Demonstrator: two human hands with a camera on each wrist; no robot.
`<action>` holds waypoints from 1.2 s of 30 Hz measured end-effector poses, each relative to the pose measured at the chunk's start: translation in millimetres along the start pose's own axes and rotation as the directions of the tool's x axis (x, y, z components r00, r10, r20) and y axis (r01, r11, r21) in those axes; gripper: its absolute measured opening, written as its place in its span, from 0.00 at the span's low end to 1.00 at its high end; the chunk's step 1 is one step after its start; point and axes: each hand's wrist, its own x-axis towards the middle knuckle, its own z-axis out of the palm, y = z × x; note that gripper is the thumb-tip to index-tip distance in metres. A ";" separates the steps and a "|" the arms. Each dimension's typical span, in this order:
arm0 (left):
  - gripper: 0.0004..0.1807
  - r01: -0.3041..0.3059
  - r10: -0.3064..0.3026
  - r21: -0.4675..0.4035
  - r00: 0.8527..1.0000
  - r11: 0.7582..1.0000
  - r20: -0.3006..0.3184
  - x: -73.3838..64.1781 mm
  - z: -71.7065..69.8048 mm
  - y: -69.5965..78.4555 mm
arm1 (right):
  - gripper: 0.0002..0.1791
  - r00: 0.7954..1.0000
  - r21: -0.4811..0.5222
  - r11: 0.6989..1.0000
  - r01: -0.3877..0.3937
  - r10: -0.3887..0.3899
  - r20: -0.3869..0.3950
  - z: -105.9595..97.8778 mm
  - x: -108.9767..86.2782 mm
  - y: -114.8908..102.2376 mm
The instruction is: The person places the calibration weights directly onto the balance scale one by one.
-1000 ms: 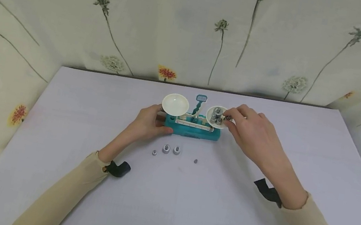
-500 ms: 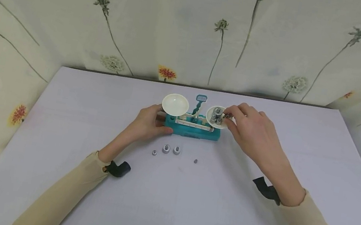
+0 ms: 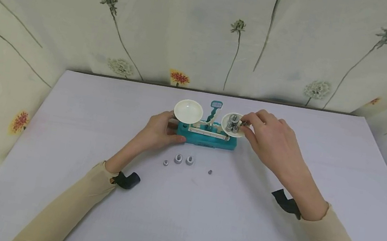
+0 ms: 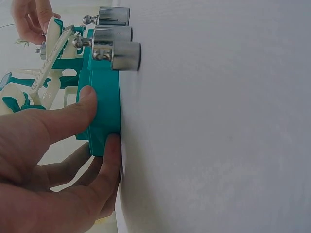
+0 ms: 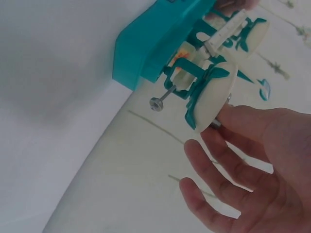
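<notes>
A flowered backdrop borders the pale table.

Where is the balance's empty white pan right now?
In the head view, the empty white pan sits on the left side of the teal balance, beside the left hand and left of the pan holding weights.

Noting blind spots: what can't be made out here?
- Held weight: head view, partly covered by the right grip.
- Weights on the right pan: right wrist view, mostly hidden behind it.
- Left grip: right wrist view, cut off by the top edge.
- Dial detail: head view, too small.
</notes>
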 end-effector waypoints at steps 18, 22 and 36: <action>0.40 0.019 -0.020 0.019 1.000 1.000 0.006 0.1 0.1 2.0 | 0.13 0.999 0.012 1.000 -0.011 0.010 0.033 -2.0 -0.4 -0.1; 0.41 0.024 -0.024 0.010 1.000 1.000 0.008 0.1 0.2 1.2 | 0.12 0.999 0.020 1.000 -0.007 0.006 0.032 -1.3 -1.2 -0.2; 0.40 0.023 -0.023 0.001 1.000 1.000 0.011 -1.6 -1.1 2.7 | 0.20 0.995 0.135 0.986 -0.095 0.094 0.014 8.5 -4.3 11.4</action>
